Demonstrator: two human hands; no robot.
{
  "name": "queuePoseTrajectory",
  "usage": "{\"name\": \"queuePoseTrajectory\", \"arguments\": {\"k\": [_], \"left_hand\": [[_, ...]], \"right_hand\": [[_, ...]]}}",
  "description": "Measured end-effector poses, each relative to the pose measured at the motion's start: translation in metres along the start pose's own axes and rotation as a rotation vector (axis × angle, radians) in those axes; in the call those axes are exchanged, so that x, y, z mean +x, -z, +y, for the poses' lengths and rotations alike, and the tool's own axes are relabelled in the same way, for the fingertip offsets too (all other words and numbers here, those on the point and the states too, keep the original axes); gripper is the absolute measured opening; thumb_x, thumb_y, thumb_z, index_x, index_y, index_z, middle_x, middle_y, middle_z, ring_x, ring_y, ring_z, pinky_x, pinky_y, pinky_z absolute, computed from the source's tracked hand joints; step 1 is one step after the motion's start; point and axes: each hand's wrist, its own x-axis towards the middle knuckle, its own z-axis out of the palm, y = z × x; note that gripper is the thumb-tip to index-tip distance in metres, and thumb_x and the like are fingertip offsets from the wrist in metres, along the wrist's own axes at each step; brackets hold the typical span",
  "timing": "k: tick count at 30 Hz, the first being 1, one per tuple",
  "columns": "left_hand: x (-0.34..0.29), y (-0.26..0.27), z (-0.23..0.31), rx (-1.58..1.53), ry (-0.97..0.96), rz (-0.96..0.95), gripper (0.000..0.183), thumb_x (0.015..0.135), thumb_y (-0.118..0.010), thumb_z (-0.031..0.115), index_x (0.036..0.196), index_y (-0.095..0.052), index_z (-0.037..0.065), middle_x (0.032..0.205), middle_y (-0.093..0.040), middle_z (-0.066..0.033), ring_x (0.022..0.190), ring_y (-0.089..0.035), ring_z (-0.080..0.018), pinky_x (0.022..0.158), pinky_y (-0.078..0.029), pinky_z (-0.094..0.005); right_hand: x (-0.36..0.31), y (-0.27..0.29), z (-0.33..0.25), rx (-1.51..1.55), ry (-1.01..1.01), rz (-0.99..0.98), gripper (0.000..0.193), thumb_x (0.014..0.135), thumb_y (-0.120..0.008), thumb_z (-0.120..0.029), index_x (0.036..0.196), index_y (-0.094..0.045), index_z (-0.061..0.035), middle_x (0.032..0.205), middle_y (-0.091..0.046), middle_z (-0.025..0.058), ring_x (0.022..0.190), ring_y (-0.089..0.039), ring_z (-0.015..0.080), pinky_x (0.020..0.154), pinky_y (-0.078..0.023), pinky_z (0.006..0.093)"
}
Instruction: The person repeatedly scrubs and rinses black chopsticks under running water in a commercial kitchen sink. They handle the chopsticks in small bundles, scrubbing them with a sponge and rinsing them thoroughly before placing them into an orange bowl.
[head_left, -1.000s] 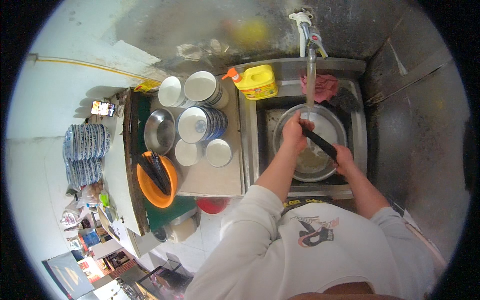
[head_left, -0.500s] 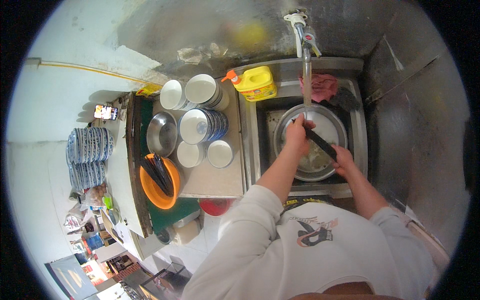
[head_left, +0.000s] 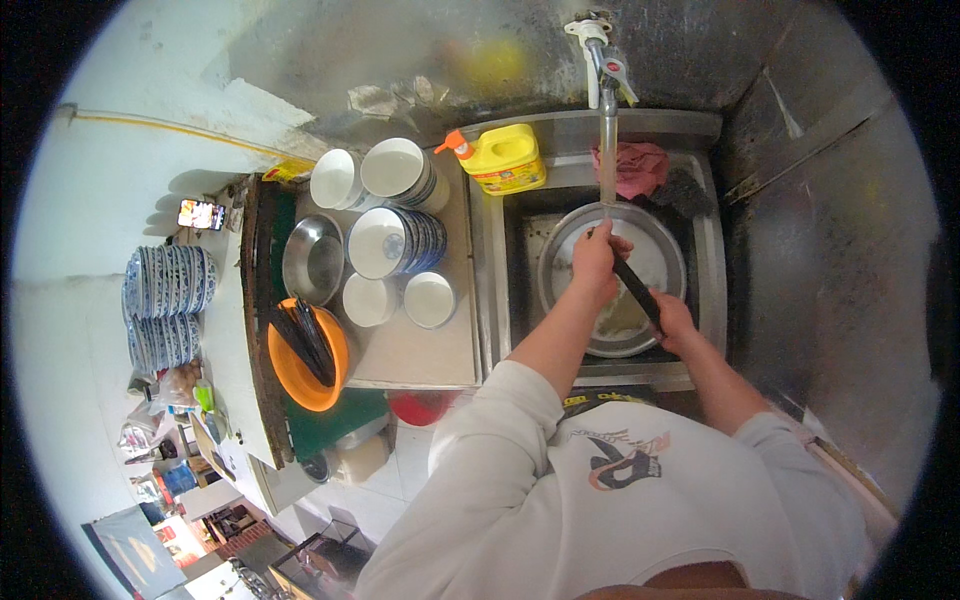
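Observation:
Over a round metal basin (head_left: 548, 268) in the sink, both my hands are closed on a bundle of black chopsticks (head_left: 636, 288), held slantwise. My left hand (head_left: 596, 264) grips its far end, just below the tap's hose. At the near end, by the basin's right side, is my right hand (head_left: 676, 322). Cloudy, foamy water (head_left: 650, 255) lies in the basin beneath. An orange bowl (head_left: 283, 385) to the left holds more black chopsticks (head_left: 305, 340). Whether water runs from the tap (head_left: 608, 75) is hard to make out.
Stacked bowls (head_left: 380, 243) and a steel bowl (head_left: 313, 260) stand on the counter left of the sink. A yellow pump bottle (head_left: 507, 160) sits at the sink's rear edge. Behind the basin lie a pink cloth (head_left: 638, 168) and a dark scouring pad (head_left: 687, 192). Stacked plates (head_left: 165, 300) stand far left.
My view has shifted slightly, so the scene sits a little further left. The bundle stands somewhat steeper between my hands, and both keep hold of it.

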Motion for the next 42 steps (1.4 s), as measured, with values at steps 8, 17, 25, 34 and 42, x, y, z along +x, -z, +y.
{"name": "queuePoseTrajectory", "arguments": {"k": [8, 17, 25, 34, 42], "left_hand": [[-0.005, -0.011, -0.003, 0.008, -0.007, -0.033, 0.024, 0.099, -0.051, 0.026, 0.096, -0.050, 0.003, 0.078, -0.058, -0.0122, 0.071, -0.061, -0.0271, 0.064, -0.051, -0.0399], [0.001, -0.003, -0.001, -0.121, -0.001, 0.029, 0.020, 0.097, -0.054, 0.024, 0.093, -0.051, 0.004, 0.078, -0.058, -0.0120, 0.070, -0.061, -0.0277, 0.063, -0.052, -0.0421], [0.005, 0.004, -0.004, -0.054, -0.052, 0.020, 0.020, 0.096, -0.057, 0.024, 0.092, -0.052, 0.005, 0.076, -0.057, -0.0109, 0.069, -0.061, -0.0268, 0.064, -0.052, -0.0438], [-0.008, 0.005, -0.011, -0.051, 0.001, 0.029, 0.021, 0.095, -0.058, 0.025, 0.092, -0.053, 0.005, 0.074, -0.059, -0.0110, 0.066, -0.060, -0.0258, 0.062, -0.051, -0.0400], [-0.012, 0.001, 0.006, -0.084, -0.041, 0.101, 0.022, 0.096, -0.053, 0.026, 0.093, -0.054, 0.004, 0.075, -0.061, -0.0093, 0.071, -0.060, -0.0225, 0.065, -0.049, -0.0375]], "right_hand": [[0.027, 0.032, 0.022, 0.180, 0.068, 0.036, 0.030, 0.095, -0.057, -0.042, 0.101, -0.062, -0.0128, 0.087, -0.054, 0.0021, 0.059, -0.046, 0.0137, 0.041, -0.029, 0.0290], [0.021, 0.023, 0.018, 0.277, 0.056, 0.069, 0.028, 0.096, -0.056, -0.042, 0.100, -0.062, -0.0147, 0.081, -0.054, 0.0009, 0.059, -0.046, 0.0137, 0.043, -0.031, 0.0301], [0.002, 0.006, 0.011, 0.129, -0.105, 0.004, 0.028, 0.096, -0.058, -0.039, 0.096, -0.060, -0.0113, 0.077, -0.053, 0.0018, 0.058, -0.047, 0.0125, 0.043, -0.033, 0.0258], [0.025, 0.024, 0.019, 0.074, -0.039, -0.024, 0.028, 0.095, -0.059, -0.039, 0.096, -0.059, -0.0112, 0.076, -0.051, 0.0021, 0.056, -0.047, 0.0138, 0.041, -0.035, 0.0283], [0.023, 0.005, 0.013, 0.274, 0.023, 0.074, 0.033, 0.095, -0.058, -0.044, 0.092, -0.058, -0.0116, 0.076, -0.053, 0.0021, 0.055, -0.046, 0.0146, 0.040, -0.030, 0.0281]]}}
